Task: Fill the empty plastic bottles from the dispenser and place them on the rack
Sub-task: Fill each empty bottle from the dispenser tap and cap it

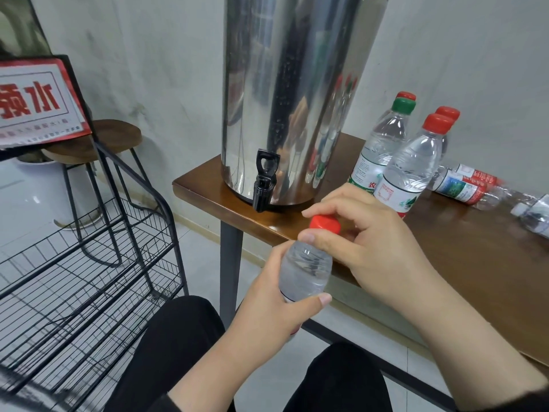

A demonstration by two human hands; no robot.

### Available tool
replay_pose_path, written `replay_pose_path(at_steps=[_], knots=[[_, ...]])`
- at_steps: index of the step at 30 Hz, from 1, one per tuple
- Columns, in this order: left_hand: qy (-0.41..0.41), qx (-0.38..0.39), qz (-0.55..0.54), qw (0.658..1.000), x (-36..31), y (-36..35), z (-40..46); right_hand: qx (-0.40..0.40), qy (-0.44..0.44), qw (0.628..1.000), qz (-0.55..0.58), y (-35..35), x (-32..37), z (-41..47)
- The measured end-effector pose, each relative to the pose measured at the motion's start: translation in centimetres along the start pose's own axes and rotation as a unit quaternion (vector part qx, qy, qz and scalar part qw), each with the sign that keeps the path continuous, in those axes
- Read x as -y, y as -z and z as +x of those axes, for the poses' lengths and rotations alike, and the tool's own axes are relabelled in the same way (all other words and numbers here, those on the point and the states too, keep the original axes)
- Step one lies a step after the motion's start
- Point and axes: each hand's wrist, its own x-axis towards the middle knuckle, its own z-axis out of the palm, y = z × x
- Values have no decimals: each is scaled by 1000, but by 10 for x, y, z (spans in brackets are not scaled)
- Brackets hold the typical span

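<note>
My left hand grips a clear plastic bottle by its body, in front of the table's edge. My right hand pinches the bottle's red cap between thumb and fingers at the bottle's neck. The steel dispenser stands on the wooden table, its black tap hanging over the edge, just above and left of the bottle. The black wire rack stands at the left, its shelves bare.
Several capped bottles stand upright right of the dispenser; others lie on their sides further right. A red and white sign tops the rack. Stacked stools stand behind it. My dark-trousered knees are below.
</note>
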Motion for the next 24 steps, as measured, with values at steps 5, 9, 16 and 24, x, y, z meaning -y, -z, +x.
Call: replay_pose_path(at_steps=[5, 9, 16, 24], knots=[[2, -7, 1, 1000, 2, 1, 0, 14, -5, 1000, 3, -3, 1, -3], [1, -6, 7, 1000, 4, 3, 1, 51, -28, 997, 58, -2, 0, -11], [10, -3, 17, 1000, 0, 2, 1, 23, -99, 980, 169, -8, 2, -10], [5, 4, 29, 1000, -7, 4, 1, 34, -76, 965, 249, -5, -2, -14]])
